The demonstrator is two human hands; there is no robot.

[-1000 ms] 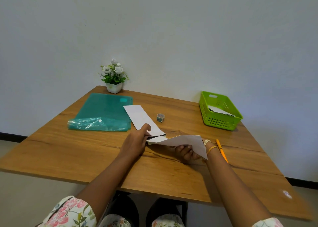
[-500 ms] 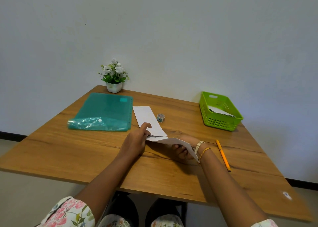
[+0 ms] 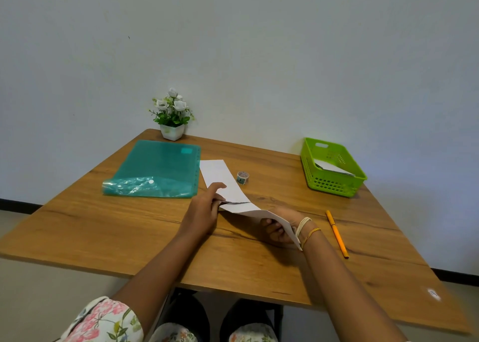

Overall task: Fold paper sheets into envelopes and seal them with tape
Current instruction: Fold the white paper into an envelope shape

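Paper [image 3: 225, 178] is what both my hands are on: a long white strip on the worktop [image 3: 129, 235], its far end lying flat, its near end lifted and bent over toward me. My left hand [image 3: 203, 212] pins the strip at the bend, fingers closed down on it. My right hand [image 3: 278, 226] sits under the raised flap, fingers curled up against its underside, thumb side hidden, so I cannot tell whether that grip is fully clamped.

The danger, as I judge it, is a crooked crease: if my left grip slips, the strip slides away and the edges stop lining up. Pulling the flap too hard from my right grip could tear or wrinkle it at the bend. Tape [image 3: 242, 178] stands just beyond my left grip, touching nothing; a sliding strip could nudge it.
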